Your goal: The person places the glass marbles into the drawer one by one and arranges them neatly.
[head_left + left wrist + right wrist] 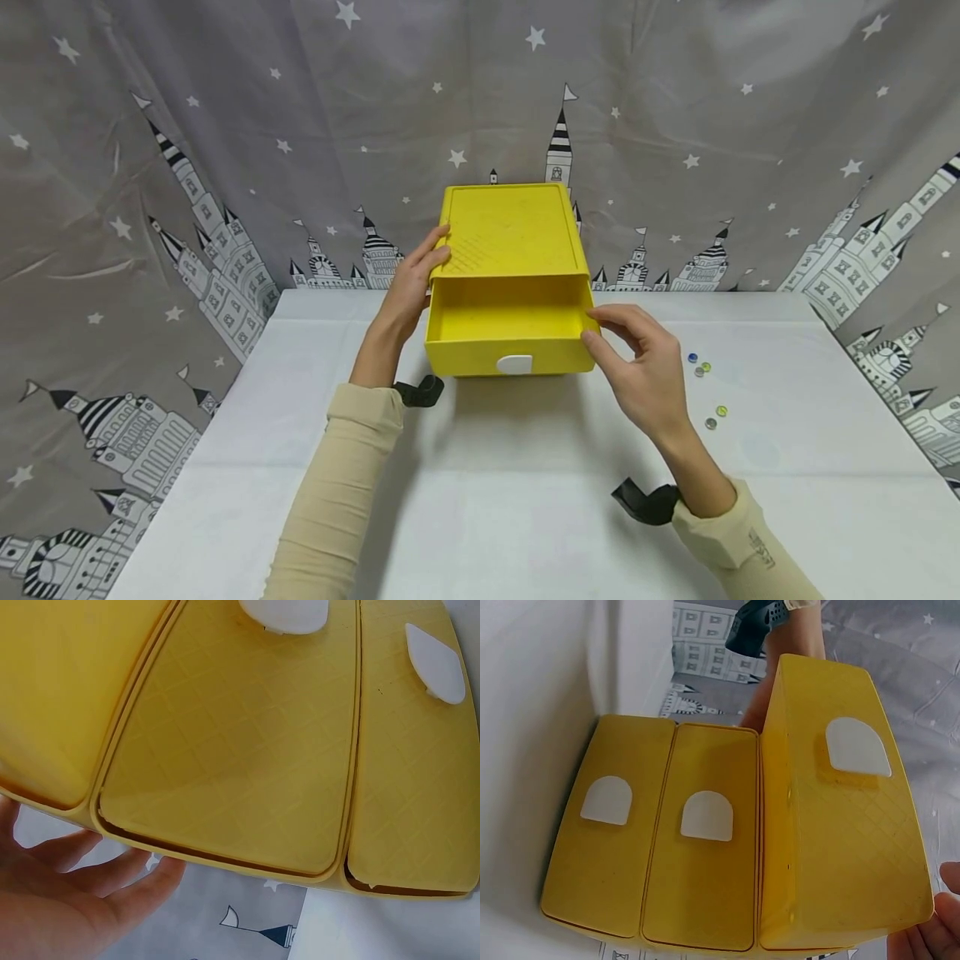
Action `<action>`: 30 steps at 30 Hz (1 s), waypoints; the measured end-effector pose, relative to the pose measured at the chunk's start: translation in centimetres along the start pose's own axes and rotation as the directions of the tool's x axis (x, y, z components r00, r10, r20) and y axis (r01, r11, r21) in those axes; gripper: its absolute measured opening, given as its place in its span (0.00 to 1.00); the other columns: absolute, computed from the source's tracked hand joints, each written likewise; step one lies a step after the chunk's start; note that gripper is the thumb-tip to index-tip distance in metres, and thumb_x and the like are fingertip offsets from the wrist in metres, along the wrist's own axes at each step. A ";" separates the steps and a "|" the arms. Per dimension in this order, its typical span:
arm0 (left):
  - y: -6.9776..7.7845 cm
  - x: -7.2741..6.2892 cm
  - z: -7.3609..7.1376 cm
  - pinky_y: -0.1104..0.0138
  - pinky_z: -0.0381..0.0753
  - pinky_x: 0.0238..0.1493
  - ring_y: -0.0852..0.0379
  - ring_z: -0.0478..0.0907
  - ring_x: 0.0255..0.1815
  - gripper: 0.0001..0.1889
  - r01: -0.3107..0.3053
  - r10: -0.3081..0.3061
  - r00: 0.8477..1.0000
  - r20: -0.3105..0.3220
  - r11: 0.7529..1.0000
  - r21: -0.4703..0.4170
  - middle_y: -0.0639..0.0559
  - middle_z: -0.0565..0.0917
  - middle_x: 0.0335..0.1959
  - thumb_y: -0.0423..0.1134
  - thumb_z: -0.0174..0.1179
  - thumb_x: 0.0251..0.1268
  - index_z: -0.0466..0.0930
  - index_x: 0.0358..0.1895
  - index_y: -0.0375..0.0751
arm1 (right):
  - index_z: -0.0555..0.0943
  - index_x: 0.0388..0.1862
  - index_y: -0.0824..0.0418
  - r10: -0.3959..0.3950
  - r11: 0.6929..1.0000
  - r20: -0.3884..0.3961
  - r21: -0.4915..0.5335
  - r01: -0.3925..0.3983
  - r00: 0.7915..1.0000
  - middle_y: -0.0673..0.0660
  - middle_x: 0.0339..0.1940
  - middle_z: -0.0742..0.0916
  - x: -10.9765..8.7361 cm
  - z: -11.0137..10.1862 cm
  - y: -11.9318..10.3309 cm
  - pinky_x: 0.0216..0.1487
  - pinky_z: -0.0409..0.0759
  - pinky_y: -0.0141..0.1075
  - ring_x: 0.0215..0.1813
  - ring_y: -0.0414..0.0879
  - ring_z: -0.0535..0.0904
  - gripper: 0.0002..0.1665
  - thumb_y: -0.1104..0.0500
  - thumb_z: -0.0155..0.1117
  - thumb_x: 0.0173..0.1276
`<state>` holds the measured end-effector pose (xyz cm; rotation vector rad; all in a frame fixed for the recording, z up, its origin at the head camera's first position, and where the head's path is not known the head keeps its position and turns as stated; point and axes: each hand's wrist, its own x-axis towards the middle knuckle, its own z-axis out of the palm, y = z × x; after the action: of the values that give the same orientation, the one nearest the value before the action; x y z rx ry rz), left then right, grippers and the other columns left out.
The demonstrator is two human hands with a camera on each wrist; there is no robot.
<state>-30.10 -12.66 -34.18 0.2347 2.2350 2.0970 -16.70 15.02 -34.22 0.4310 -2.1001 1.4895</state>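
A yellow chest (517,229) with three drawers stands on the table, its top drawer (487,357) pulled out and bare inside. Each drawer front carries a white rounded handle, such as the middle drawer's handle (707,816). My left hand (408,287) rests against the chest's left side, fingertips at the top edge; the left wrist view shows its fingers (146,889) spread along that side. With thumb and fingers my right hand (645,367) pinches the pulled-out drawer at its right front corner. The middle drawer (705,892) and bottom drawer (600,877) are pushed in.
Several small glass beads, among them a blue bead (692,357) and a yellow-green bead (722,411), lie on the white table (510,517) to the right of my right hand. A grey curtain (480,100) printed with castles and stars hangs behind the chest.
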 end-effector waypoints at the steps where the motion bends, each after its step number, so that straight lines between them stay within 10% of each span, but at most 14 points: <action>1: 0.0 0.0 0.0 0.46 0.64 0.66 0.51 0.60 0.73 0.28 -0.002 0.002 1.000 0.000 1.000 -0.002 0.57 0.54 0.79 0.53 0.48 0.77 0.58 0.77 0.65 | 0.83 0.49 0.72 -0.006 1.000 -0.004 0.006 0.006 1.000 0.61 0.48 0.85 -0.1 0.0 0.1 0.58 0.74 0.30 0.55 0.49 0.80 0.13 0.72 0.66 0.65; 11: 0.1 0.0 0.0 0.46 0.65 0.66 0.50 0.61 0.72 0.28 -0.001 0.001 1.000 0.001 1.000 -0.008 0.56 0.54 0.79 0.53 0.48 0.77 0.57 0.77 0.65 | 0.83 0.47 0.73 -0.052 0.998 -0.060 0.044 0.055 0.997 0.61 0.45 0.85 -1.1 -0.5 1.3 0.58 0.75 0.32 0.52 0.47 0.80 0.11 0.72 0.64 0.67; 30: -0.2 0.1 0.0 0.46 0.63 0.66 0.50 0.60 0.73 0.28 -0.012 0.012 1.000 0.008 1.000 -0.002 0.57 0.53 0.79 0.52 0.46 0.77 0.55 0.78 0.66 | 0.84 0.45 0.69 0.083 0.990 -0.017 -0.115 -0.085 0.996 0.60 0.44 0.86 -4.2 -3.5 5.7 0.53 0.73 0.23 0.48 0.35 0.78 0.11 0.71 0.69 0.63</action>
<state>-30.20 -12.66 -34.40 0.2559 2.2330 2.0998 -15.55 20.09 -40.11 0.2928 -2.2060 1.4038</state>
